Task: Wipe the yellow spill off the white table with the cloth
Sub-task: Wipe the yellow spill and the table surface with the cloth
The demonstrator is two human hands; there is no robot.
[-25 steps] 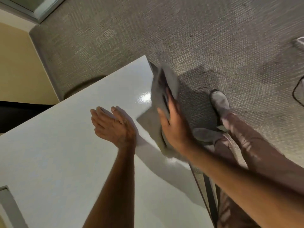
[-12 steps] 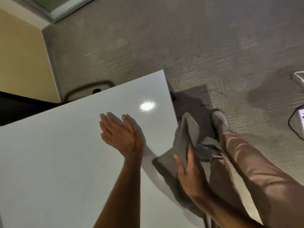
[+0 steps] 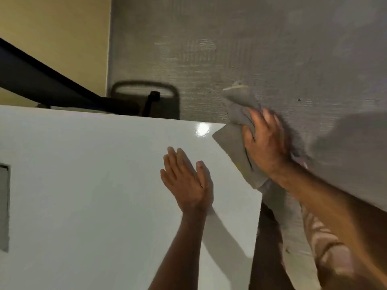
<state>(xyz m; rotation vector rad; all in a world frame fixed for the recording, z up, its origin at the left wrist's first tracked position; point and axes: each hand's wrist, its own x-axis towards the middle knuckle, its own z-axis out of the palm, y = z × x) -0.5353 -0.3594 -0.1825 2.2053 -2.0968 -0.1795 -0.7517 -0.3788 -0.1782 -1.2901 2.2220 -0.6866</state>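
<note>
The left hand (image 3: 188,183) lies flat on the white table (image 3: 83,185), palm down, its fingers straight and close together, pointing away from the person, the thumb set slightly apart on the right side; it grips nothing; its forearm runs down and leftward out of the bottom edge of the view, throwing a pale shadow across the tabletop to its right; the right hand (image 3: 266,145) is at the table's far right corner, fingers curled over and bunching the grey cloth (image 3: 236,147), which it clasps from the right; one flat fold of the cloth lies against the corner of the tabletop just beside a bright glare spot, another wad sticks up past the fingertips over the grey carpet (image 3: 230,49), and a lower end hangs down past the table's right edge; the right hand and the cloth's upper end are blurred, so the exact fingertip placement is hard to make out; the right forearm reaches in from the lower right and is cut off by the frame; no yellow spill can be made out on the white surface; whether the cloth hides any cannot be told; a grey rectangular inset (image 3: 4,208) in the tabletop is cut by the left edge; beyond the far edge a dark chair back (image 3: 144,99) is only partly seen.
</note>
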